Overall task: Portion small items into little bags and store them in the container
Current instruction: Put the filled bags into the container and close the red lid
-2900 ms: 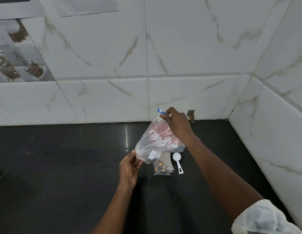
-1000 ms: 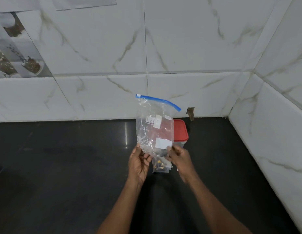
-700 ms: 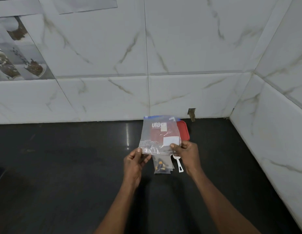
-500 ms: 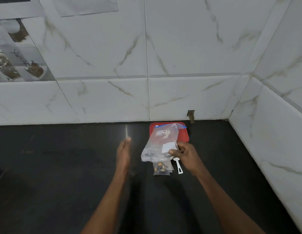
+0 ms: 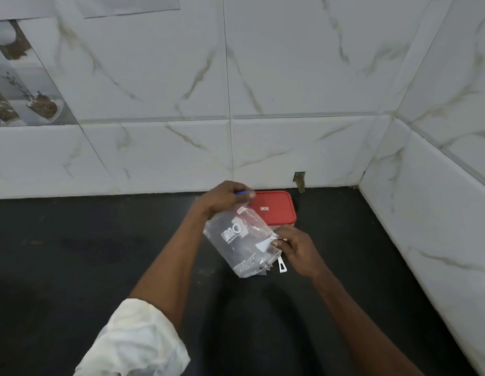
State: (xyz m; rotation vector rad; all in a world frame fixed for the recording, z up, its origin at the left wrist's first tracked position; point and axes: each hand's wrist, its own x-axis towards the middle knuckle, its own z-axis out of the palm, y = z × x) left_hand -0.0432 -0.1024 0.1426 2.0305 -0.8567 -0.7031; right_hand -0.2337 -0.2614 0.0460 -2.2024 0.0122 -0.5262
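Clear plastic fills the middle of the head view: we hold the bag [image 5: 240, 241] above the counter [image 5: 86, 253], slanting from its blue zip edge at upper left down to a loose corner at lower right. Half a second ago our left hand [image 5: 222, 196] hung empty and blurred left of the bag; now it has crossed over and pinches the zip edge, blue strip showing between the fingers. Our right hand [image 5: 293, 246] keeps its grip, thumb and fingers closed on the bag's right side by the white label. So the bag is back in a two-handed hold, left at the mouth and right lower down, which we judge to be the setup for pulling the zip open, though we cannot tell whether the seal is parted yet.

Behind the bag, touching nothing we hold, the container [image 5: 274, 207] sits against the wall with its red lid on. Just below our right hand the scoop [image 5: 281, 265] lies on the counter, only its white handle showing. Small dark bits show through the bag's lower edge; the little bags seen there earlier are mostly hidden now. Portioning has yet to begin, and the lid must come off before storing.
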